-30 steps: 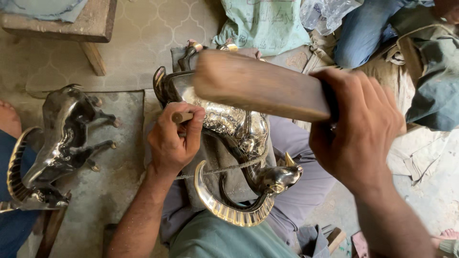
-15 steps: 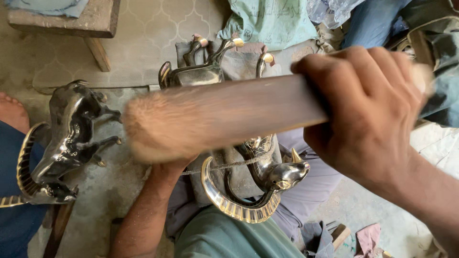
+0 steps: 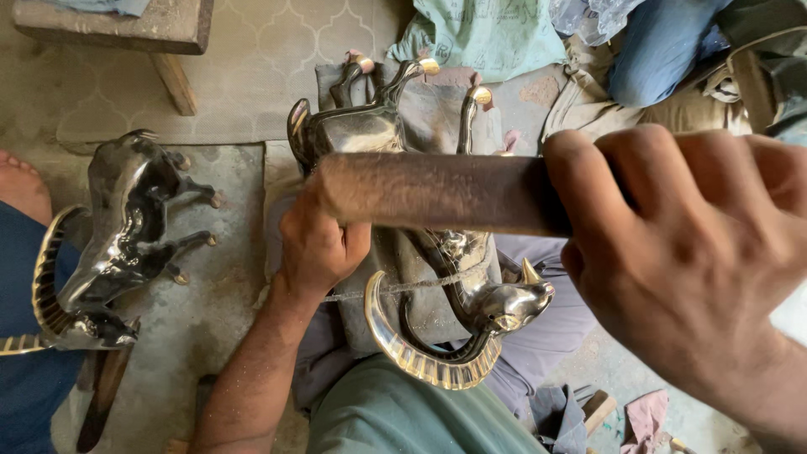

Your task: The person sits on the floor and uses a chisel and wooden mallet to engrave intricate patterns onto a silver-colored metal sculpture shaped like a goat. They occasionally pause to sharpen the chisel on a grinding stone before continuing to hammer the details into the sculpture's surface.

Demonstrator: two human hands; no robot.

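left hand (image 3: 318,244) clamped on metal ram figure (image 3: 437,277), centre | right hand (image 3: 689,252) gripping wooden mallet (image 3: 437,192), raised | hammering unfinished | second ram figure (image 3: 118,244) left, untouched

light: soft daylight, even | shadows: faint | glare: metal figure (image 3: 378,134) | blur: near right hand (image 3: 698,261)

Probably a metal craft workshop: polished metal goat figures (image 3: 109,252) at nine o'clock, worn floor (image 3: 252,67), wooden bench (image 3: 118,25) at eleven.
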